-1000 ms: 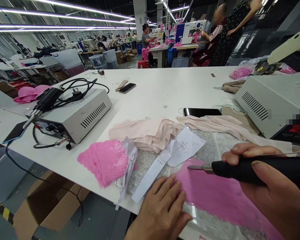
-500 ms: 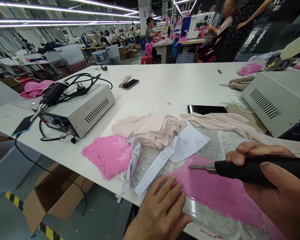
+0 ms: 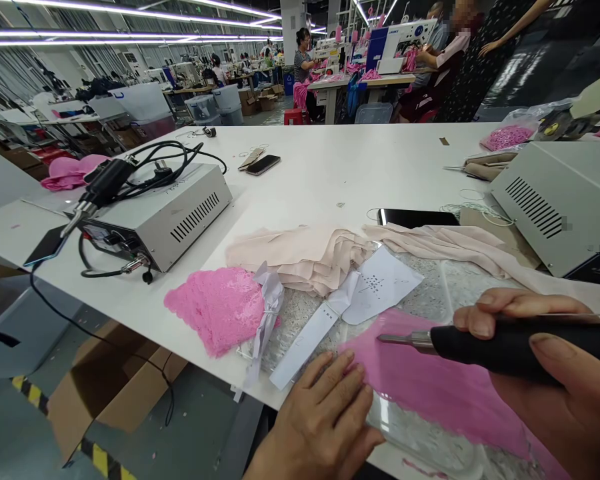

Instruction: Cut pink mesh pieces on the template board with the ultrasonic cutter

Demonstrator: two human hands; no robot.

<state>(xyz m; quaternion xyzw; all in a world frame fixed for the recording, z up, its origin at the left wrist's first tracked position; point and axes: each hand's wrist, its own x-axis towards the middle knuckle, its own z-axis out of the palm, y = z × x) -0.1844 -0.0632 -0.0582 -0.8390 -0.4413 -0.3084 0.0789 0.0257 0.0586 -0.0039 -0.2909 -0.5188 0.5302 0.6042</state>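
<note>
The right hand (image 3: 555, 380) is wrapping its fingers and thumb around the black handle of a tool (image 3: 505, 343), holding it nearly level so the metal tip (image 3: 400, 340) is pointing left over a sheet of pink lace (image 3: 430, 387); whether the tip is touching the lace cannot be told. The left hand (image 3: 325, 420) is lying flat with its fingers spread, pressing down on the near left edge of the lace just beside the tip. The lace is lying on a pale speckled mat (image 3: 420, 300) at the near edge of the white surface (image 3: 330, 173).

Just left of the left hand, a white paper strip (image 3: 305, 343) is lying at a slant, and a white paper pattern (image 3: 380, 287) with small dots is sitting beyond the lace. A bunched pile of pink lace (image 3: 215, 307) is resting further left, with a twisted white scrap (image 3: 267, 313) against it. Beige fabric (image 3: 300, 257) is heaped behind these, trailing to the right. A dark phone (image 3: 415, 217) is lying beyond the fabric. A grey box (image 3: 165, 213) with vents and black cables on top is standing to the left, and a second grey box (image 3: 555, 200) is standing to the right. Another phone (image 3: 263, 165) is lying far back on the surface. Other people are sitting at sewing machines (image 3: 400, 43) in the background.
</note>
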